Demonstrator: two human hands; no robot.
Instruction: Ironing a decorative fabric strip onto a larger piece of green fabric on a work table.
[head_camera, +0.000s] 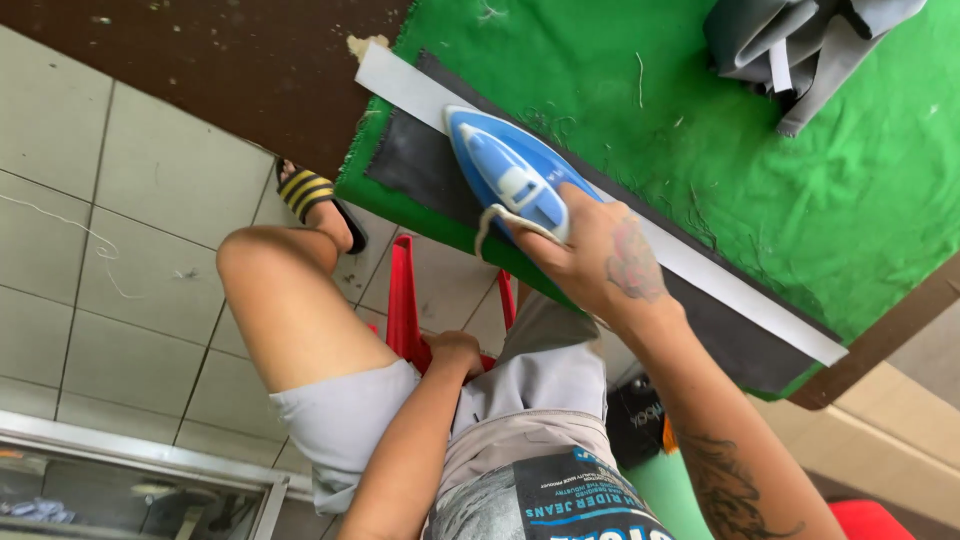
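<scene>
1. While your right hand (600, 262) wraps its fingers shut around the handle of the blue and white iron (510, 175), the iron sits flat on a long white strip (700, 265), pointing toward the far end of the table.
2. That white strip runs diagonally along a dark grey piece of fabric (425, 165), lying on top of it near its upper edge; the iron covers part of both.
3. Both layers rest on a green cloth (800, 190) spread over a brown table (200, 60), close to the cloth's near edge.
4. A pale cord (487, 222) loops from the back of the iron, just beside your right thumb.
5. Your left hand (455, 350) is down between your legs, curled onto the front edge of a red stool (403, 300); its fingers fold over the seat, though their tips are hidden.
6. Well apart from the iron, a crumpled grey garment (790, 45) lies on the green cloth at the far right corner.
7. Your foot in a black sandal (312, 195) with yellow stripes rests on the tiled floor (100, 250) under the table edge.
</scene>
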